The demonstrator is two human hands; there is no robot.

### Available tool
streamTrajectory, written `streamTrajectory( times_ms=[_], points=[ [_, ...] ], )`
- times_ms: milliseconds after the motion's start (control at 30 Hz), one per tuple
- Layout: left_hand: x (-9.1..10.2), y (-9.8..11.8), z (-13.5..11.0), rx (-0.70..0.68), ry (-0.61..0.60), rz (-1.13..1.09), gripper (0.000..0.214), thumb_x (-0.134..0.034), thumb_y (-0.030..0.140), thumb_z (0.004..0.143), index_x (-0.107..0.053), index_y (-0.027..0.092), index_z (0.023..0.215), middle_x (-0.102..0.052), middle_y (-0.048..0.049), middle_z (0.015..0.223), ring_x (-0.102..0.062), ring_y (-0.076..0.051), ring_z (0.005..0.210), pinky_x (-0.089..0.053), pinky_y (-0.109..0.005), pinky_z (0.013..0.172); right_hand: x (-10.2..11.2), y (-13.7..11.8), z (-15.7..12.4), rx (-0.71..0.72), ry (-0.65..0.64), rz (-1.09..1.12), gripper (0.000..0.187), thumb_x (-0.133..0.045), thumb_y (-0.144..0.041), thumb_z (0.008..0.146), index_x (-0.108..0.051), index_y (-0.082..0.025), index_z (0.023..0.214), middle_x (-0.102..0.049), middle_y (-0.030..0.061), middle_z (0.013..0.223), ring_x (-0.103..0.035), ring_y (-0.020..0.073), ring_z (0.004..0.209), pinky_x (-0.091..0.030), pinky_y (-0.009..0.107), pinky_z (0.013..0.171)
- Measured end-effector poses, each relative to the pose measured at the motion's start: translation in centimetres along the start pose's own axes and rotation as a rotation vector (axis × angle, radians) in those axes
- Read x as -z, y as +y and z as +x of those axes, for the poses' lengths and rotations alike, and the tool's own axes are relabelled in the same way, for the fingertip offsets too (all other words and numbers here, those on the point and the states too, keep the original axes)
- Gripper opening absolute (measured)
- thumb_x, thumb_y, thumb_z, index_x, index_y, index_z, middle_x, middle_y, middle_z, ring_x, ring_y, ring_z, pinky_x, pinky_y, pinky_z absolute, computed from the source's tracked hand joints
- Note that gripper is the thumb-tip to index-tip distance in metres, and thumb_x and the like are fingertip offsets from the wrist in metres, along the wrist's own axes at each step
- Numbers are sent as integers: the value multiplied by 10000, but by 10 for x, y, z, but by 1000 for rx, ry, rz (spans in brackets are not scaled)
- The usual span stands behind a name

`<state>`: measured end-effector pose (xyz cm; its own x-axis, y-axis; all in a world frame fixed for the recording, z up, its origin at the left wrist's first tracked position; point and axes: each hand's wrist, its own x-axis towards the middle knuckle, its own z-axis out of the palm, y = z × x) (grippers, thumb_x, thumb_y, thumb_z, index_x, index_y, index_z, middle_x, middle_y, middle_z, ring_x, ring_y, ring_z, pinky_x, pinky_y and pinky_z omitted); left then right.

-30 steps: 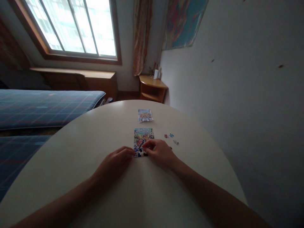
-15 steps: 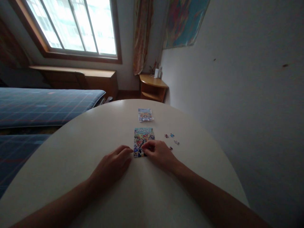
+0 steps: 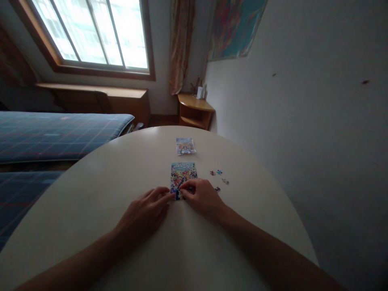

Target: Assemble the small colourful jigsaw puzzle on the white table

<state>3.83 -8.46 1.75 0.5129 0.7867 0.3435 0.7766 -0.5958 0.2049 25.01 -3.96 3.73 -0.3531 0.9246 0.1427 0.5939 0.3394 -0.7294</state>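
A colourful jigsaw puzzle lies flat on the white round table, its lower right part covered by my right hand. Thumb and index finger of that hand are pinched over the lower part of the picture, on what looks like a puzzle piece, mostly hidden by the fingertips. My left hand rests open at the puzzle's lower left edge, fingers stretched out and one fingertip touching the border. Right of the puzzle lie several loose pieces, among them a blue one, a pale one and a dark one close to my right hand.
Beyond the puzzle lies a small printed picture sheet or packet. A bed with a blue plaid mattress stands left of the table. The white wall runs along the right, and a wooden corner shelf stands behind.
My left fingers have stretched out and slid slightly right onto the puzzle's lower left edge. My right fingertips have shifted a little left, still pinched over the picture.
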Motion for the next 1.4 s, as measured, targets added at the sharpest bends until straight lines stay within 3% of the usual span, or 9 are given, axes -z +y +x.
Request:
streamTrajectory(
  times_ms=[333, 500, 667, 833, 967, 1067, 1233, 1400],
  points=[
    [-1, -3, -1, -52, 22, 20, 393, -471, 184, 963, -576, 313, 1319, -633, -82, 1204, -654, -224, 981, -603, -433, 815, 6, 2, 2, 73, 12, -99, 129, -674, -200, 838, -780, -228, 907, -739, 35, 894, -648, 159, 814, -471, 293, 785],
    [1, -3, 0, -69, 13, 17, 420, -471, 149, 940, -590, 306, 1311, -640, -83, 1183, -656, -235, 971, -605, -442, 807, 8, 4, 0, 170, -46, -161, 153, -686, -219, 840, -781, -239, 958, -717, 35, 932, -637, 150, 823, -463, 292, 803],
    [0, -3, 0, -80, 2, 21, 448, -475, 142, 940, -563, 321, 1342, -630, -75, 1192, -644, -238, 999, -602, -451, 823, 9, 0, -4, 314, -108, -393, 172, -648, -255, 884, -764, -261, 1011, -693, 48, 1030, -613, 212, 974, -440, 376, 881],
    [2, -2, 0, -104, 8, 34, 447, -474, 122, 938, -560, 296, 1340, -639, -79, 1200, -646, -240, 1004, -607, -445, 823, 12, -8, -10, 469, -207, -612, 226, -582, -279, 930, -704, -160, 1080, -670, 126, 1106, -573, 267, 1046, -452, 416, 907],
    [4, -1, 2, -118, -8, 32, 435, -447, 119, 950, -552, 270, 1344, -635, -74, 1261, -629, -232, 1071, -589, -434, 891, 15, -10, -10, 477, -244, -600, 234, -567, -250, 939, -692, -169, 1120, -666, 128, 1133, -574, 260, 1065, -451, 411, 932],
    [3, -1, 2, -114, -26, 22, 416, -424, 129, 965, -543, 249, 1345, -610, -72, 1318, -603, -229, 1121, -565, -437, 940, 29, -6, -6, 489, -262, -498, 255, -603, -231, 920, -689, -185, 1156, -669, 107, 1159, -580, 240, 1073, -442, 398, 961],
    [-2, -4, 0, -87, -14, 24, 359, -411, 167, 974, -574, 246, 1285, -593, -63, 1347, -597, -235, 1138, -556, -454, 952, 82, 16, 2, 259, -132, -442, 118, -667, -193, 874, -741, -202, 965, -696, 73, 1045, -601, 218, 1013, -443, 357, 930],
    [-3, -5, 0, -80, 9, 35, 322, -420, 186, 970, -596, 227, 1237, -608, -75, 1322, -620, -237, 1113, -577, -446, 907, 120, 40, -1, -55, -287, -393, 87, -697, -194, 823, -760, -180, 881, -710, 49, 840, -632, 165, 736, -440, 270, 670]
  ],
)
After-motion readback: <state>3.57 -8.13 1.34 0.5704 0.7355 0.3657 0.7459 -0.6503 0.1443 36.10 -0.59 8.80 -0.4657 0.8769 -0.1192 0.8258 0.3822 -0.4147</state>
